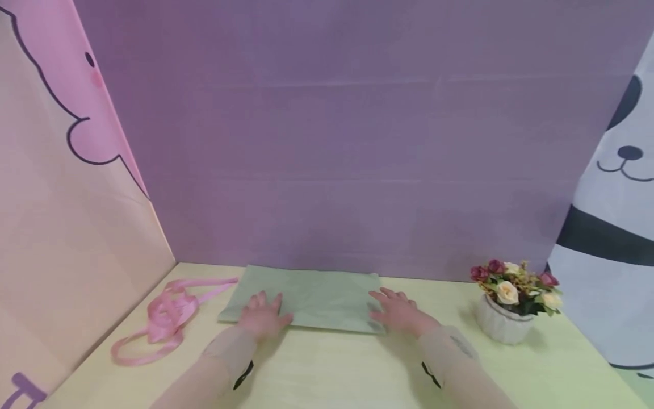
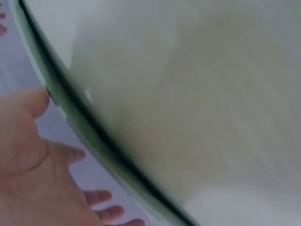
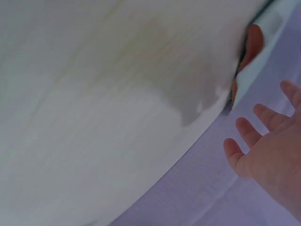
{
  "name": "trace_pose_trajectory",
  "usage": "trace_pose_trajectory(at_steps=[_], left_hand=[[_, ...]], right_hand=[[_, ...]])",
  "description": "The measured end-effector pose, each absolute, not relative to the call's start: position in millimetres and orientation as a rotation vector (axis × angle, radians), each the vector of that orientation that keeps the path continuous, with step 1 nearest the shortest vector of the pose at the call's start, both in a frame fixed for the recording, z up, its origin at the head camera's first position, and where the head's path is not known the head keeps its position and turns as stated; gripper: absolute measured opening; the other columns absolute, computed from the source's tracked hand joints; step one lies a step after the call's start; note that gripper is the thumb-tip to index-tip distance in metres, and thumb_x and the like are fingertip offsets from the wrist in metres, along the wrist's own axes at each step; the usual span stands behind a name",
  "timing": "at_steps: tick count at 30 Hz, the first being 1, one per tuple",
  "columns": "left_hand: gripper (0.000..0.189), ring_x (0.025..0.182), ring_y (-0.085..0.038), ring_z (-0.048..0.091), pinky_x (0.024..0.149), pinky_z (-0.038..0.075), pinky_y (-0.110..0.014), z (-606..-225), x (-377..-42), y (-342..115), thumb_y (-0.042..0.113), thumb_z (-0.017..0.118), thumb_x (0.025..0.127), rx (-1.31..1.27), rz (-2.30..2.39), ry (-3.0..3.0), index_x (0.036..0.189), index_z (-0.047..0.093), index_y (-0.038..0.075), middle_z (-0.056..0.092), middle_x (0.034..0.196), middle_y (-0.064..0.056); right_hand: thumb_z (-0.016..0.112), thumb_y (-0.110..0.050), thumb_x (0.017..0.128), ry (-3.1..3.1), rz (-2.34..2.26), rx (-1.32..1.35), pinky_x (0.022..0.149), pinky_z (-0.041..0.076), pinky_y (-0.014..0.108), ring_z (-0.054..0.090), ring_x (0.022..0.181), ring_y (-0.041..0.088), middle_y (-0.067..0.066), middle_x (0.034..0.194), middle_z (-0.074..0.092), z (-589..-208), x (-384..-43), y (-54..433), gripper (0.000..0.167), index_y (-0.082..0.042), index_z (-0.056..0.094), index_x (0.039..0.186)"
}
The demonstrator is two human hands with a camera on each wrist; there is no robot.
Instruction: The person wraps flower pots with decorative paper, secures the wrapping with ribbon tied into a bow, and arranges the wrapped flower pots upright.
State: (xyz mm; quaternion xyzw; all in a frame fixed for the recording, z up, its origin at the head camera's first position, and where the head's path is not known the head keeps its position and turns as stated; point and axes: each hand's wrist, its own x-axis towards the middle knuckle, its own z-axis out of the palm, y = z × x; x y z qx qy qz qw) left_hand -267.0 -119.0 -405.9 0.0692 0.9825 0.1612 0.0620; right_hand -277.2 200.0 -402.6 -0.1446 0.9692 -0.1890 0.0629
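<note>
A pale green rectangular sheet (image 1: 322,298) lies flat at the back of the table, its far edge close to the purple backdrop. My left hand (image 1: 263,315) rests with spread fingers over its near left part. Over the near right corner is my right hand (image 1: 401,312), fingers extended toward the left. In the left wrist view the thumb of the left hand (image 2: 37,169) meets the sheet's dark-lined edge (image 2: 106,141). The right wrist view has the right hand (image 3: 273,146) with fingers apart, and an orange-brown patch (image 3: 254,44) beside the sheet's corner (image 3: 275,35).
Loosely looped pink ribbon (image 1: 166,318) lies on the table (image 1: 332,369) to the left, one end close to the sheet. A white pot (image 1: 503,324) of artificial-looking flowers (image 1: 508,292) stands at the right. Purple backdrop (image 1: 332,142) and printed side panels surround the table.
</note>
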Motion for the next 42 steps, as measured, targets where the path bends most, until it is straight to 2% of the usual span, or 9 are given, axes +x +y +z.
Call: trace_pose_trajectory(at_steps=[9, 18, 30, 34, 42], left_hand=[[0.067, 0.135, -0.052, 0.02, 0.104, 0.026, -0.066, -408, -269, -124, 0.046, 0.053, 0.092, 0.188, 0.43, 2.961, 0.143, 0.039, 0.004, 0.023, 0.146, -0.037], [0.069, 0.135, -0.051, 0.023, 0.102, 0.03, -0.065, -412, -275, -132, 0.048, 0.055, 0.09, 0.174, 0.418, 2.929, 0.144, 0.038, 0.009, 0.023, 0.148, -0.033], [0.071, 0.134, -0.051, 0.026, 0.099, 0.035, -0.065, -403, -278, -128, 0.047, 0.062, 0.087, 0.174, 0.378, 2.917, 0.143, 0.04, 0.011, 0.026, 0.146, -0.034], [0.07, 0.134, -0.051, 0.026, 0.1, 0.034, -0.066, -402, -277, -127, 0.047, 0.062, 0.087, 0.203, 0.381, 2.912, 0.144, 0.04, 0.012, 0.025, 0.147, -0.033], [0.069, 0.136, -0.052, 0.022, 0.103, 0.026, -0.068, -404, -283, -132, 0.047, 0.06, 0.088, 0.293, 0.359, 2.869, 0.146, 0.037, 0.016, 0.021, 0.151, -0.03]], right_hand=[[0.058, -0.035, 0.093, 2.874, -0.48, -0.458, 0.105, 0.02, 0.068, 0.027, 0.135, 0.047, 0.019, 0.151, 0.03, -405, -277, 183, 0.058, -0.014, 0.04, 0.144], [0.06, -0.037, 0.091, 2.89, -0.347, -0.447, 0.106, 0.025, 0.063, 0.031, 0.133, 0.045, 0.018, 0.148, 0.037, -412, -282, 180, 0.055, -0.013, 0.047, 0.139], [0.061, -0.041, 0.089, 2.927, -0.228, -0.495, 0.102, 0.03, 0.064, 0.038, 0.127, 0.045, 0.019, 0.143, 0.042, -412, -280, 182, 0.056, -0.012, 0.051, 0.136], [0.064, -0.041, 0.088, 2.963, -0.177, -0.538, 0.1, 0.032, 0.064, 0.041, 0.124, 0.045, 0.02, 0.137, 0.048, -410, -275, 182, 0.055, -0.011, 0.055, 0.132], [0.069, -0.043, 0.082, 3.046, -0.027, -0.704, 0.098, 0.036, 0.059, 0.051, 0.111, 0.037, 0.015, 0.111, 0.061, -409, -256, 184, 0.05, -0.011, 0.064, 0.12]])
